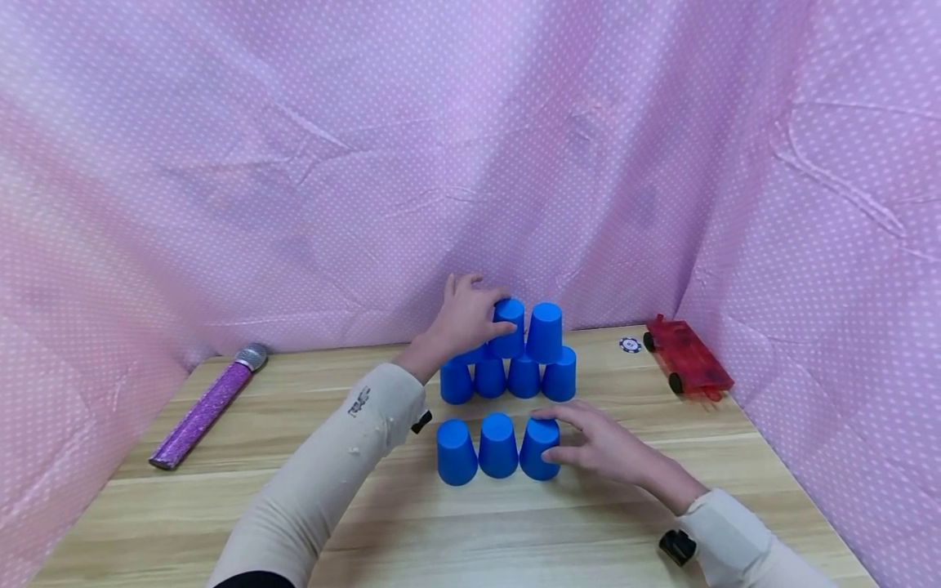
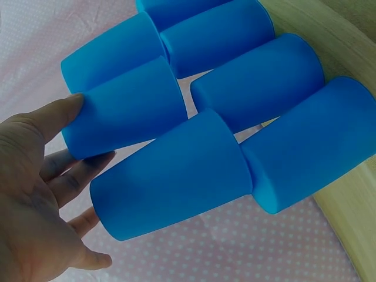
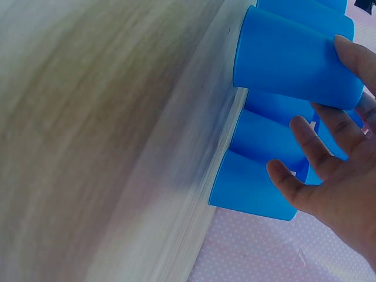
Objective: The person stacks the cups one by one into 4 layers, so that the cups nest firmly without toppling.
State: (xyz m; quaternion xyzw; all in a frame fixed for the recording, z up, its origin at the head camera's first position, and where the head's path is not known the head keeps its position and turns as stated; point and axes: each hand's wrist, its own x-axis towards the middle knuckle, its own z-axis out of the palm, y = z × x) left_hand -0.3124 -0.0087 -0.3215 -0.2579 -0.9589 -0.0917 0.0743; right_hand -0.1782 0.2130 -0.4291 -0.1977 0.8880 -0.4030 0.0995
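Observation:
Upside-down blue cups stand in a two-level stack at the back of the table. My left hand (image 1: 469, 314) pinches the middle cup (image 2: 126, 108) of the upper level, thumb on one side and fingers on the other. Another upper cup (image 2: 170, 176) lies beside those fingers, partly hidden by my hand in the head view. To its right stands a third upper cup (image 1: 546, 333). In front, three more cups form a row. My right hand (image 1: 599, 441) holds the rightmost one (image 3: 294, 59) near its base, between thumb and fingers; the middle cup (image 1: 498, 446) and left cup (image 1: 457, 453) stand beside it.
A glittery purple microphone (image 1: 209, 404) lies at the left of the wooden table (image 1: 294, 490). At the right are a poker chip (image 1: 630, 345) and a translucent red toy car (image 1: 687, 355). Pink dotted cloth (image 1: 367, 163) hangs behind and along the sides.

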